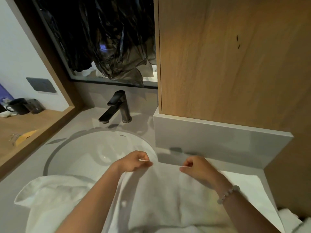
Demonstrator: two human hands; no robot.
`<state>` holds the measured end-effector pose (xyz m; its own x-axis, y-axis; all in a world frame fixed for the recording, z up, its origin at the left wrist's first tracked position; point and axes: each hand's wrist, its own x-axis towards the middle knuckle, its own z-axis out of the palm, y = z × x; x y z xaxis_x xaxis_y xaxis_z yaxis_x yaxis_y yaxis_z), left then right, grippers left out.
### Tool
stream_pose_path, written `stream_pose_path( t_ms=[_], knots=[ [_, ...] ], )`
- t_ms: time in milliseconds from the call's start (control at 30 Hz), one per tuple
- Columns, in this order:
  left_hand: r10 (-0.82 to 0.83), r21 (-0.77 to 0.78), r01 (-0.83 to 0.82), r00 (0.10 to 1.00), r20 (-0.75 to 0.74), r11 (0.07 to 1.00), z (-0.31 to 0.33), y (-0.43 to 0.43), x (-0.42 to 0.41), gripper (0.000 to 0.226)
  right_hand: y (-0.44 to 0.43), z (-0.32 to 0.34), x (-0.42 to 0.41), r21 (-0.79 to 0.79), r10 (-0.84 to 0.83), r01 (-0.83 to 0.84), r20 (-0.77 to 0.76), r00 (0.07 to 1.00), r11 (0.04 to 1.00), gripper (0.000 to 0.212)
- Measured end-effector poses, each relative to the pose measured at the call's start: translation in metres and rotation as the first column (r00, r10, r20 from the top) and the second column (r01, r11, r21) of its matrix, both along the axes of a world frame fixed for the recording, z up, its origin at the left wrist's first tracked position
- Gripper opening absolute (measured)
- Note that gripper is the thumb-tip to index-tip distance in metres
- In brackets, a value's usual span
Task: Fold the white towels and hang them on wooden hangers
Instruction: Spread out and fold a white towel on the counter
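One left hand [134,161], one right hand [196,169], at least two white towels [159,190], one sink [94,145], one faucet [121,106].

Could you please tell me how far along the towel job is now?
Early on. Done: perhaps one piece, a flat white cloth lying squared on the counter at right; nothing hangs, and no hanger is in view. In hand: the left hand and right hand each pinch the far edge of a white towel. Left: finishing this fold, the crumpled towel by the sink, and all hanging.

A single wide-angle view is taken from head height, directed forward and steeply down, held close above the counter [33,165] and sink [117,145].
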<state>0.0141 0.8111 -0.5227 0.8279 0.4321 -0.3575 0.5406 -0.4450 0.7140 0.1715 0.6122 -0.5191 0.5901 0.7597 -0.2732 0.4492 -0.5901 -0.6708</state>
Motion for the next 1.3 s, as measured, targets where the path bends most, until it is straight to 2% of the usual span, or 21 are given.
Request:
stream_pose_path(
  t_ms=[67, 133, 233, 333, 400, 500, 533, 567, 633, 700, 767, 833, 900, 1000, 1133, 1300],
  knots=[
    [-0.002, -0.004, 0.002, 1.000, 0.002, 1.000, -0.003, 0.002, 0.001, 0.024, -0.001, -0.002, 0.001, 0.010, -0.005, 0.005, 0.024, 1.000, 1.000, 0.022],
    [0.007, 0.024, -0.006, 0.999, -0.039, 1.000, -0.009, 0.000, 0.003, 0.035, -0.003, -0.003, 0.004, 0.006, -0.014, 0.014, 0.045, 0.999, 1.000, 0.022],
    [0.037, -0.035, -0.039, 0.998, -0.053, 0.999, -0.022, -0.004, 0.002, 0.049, -0.009, -0.007, 0.008, 0.029, -0.029, 0.027, 0.051, 0.998, 0.999, 0.030],
    [0.084, -0.042, -0.087, 0.995, -0.059, 0.995, -0.025, -0.013, 0.001, 0.040, -0.014, -0.009, 0.009, 0.018, -0.039, 0.038, 0.085, 0.996, 0.999, 0.030],
    [0.089, 0.139, -0.071, 0.988, -0.123, 0.988, -0.020, -0.019, 0.003, 0.027, -0.017, -0.008, 0.004, -0.010, -0.062, 0.065, 0.198, 0.978, 0.998, 0.020],
    [0.082, 0.423, -0.014, 0.986, -0.144, 0.906, -0.005, -0.033, 0.008, 0.006, -0.028, -0.007, -0.005, -0.040, -0.111, 0.138, 0.400, 0.910, 0.990, 0.027],
    [0.078, 0.473, -0.013, 0.990, -0.118, 0.881, 0.000, -0.039, 0.010, 0.004, -0.034, -0.007, -0.005, -0.047, -0.121, 0.157, 0.433, 0.893, 0.987, 0.028],
    [0.075, 0.508, -0.023, 0.994, -0.082, 0.861, 0.003, -0.047, 0.013, 0.012, -0.042, -0.006, -0.002, -0.044, -0.141, 0.179, 0.446, 0.884, 0.983, 0.026],
    [0.045, 0.543, -0.050, 0.999, 0.022, 0.838, 0.008, -0.062, 0.021, 0.020, -0.062, -0.005, 0.004, 0.010, -0.259, 0.283, 0.436, 0.862, 0.959, 0.026],
    [-0.010, 0.564, -0.047, 0.995, 0.098, 0.824, 0.012, -0.082, 0.034, 0.023, -0.089, -0.006, 0.011, 0.096, -0.449, 0.458, 0.450, 0.772, 0.884, 0.028],
    [-0.112, 0.574, 0.042, 0.990, 0.088, 0.818, 0.012, -0.102, 0.051, 0.031, -0.120, -0.006, 0.015, 0.157, -0.649, 0.654, 0.423, 0.633, 0.740, 0.030],
    [-0.236, 0.575, 0.181, 0.971, 0.022, 0.798, 0.008, -0.124, 0.070, 0.041, -0.146, -0.008, 0.016, 0.102, -0.746, 0.766, 0.337, 0.574, 0.635, 0.034],
    [-0.352, 0.573, 0.325, 0.934, -0.069, 0.752, 0.003, -0.146, 0.085, 0.049, -0.161, -0.012, 0.016, 0.019, -0.767, 0.790, 0.254, 0.589, 0.613, 0.031],
    [-0.443, 0.555, 0.462, 0.878, -0.180, 0.691, -0.001, -0.171, 0.099, 0.056, -0.173, -0.014, 0.015, 0.046, -0.804, 0.808, 0.148, 0.576, 0.588, 0.019],
    [-0.438, 0.580, 0.494, 0.865, -0.246, 0.648, -0.007, -0.181, 0.105, 0.059, -0.181, -0.012, 0.016, 0.062, -0.826, 0.824, 0.067, 0.559, 0.563, 0.016],
    [-0.439, 0.596, 0.497, 0.862, -0.254, 0.630, -0.010, -0.180, 0.099, 0.061, -0.177, -0.016, 0.015, 0.063, -0.820, 0.818, 0.068, 0.569, 0.572, 0.008]
  ],
)
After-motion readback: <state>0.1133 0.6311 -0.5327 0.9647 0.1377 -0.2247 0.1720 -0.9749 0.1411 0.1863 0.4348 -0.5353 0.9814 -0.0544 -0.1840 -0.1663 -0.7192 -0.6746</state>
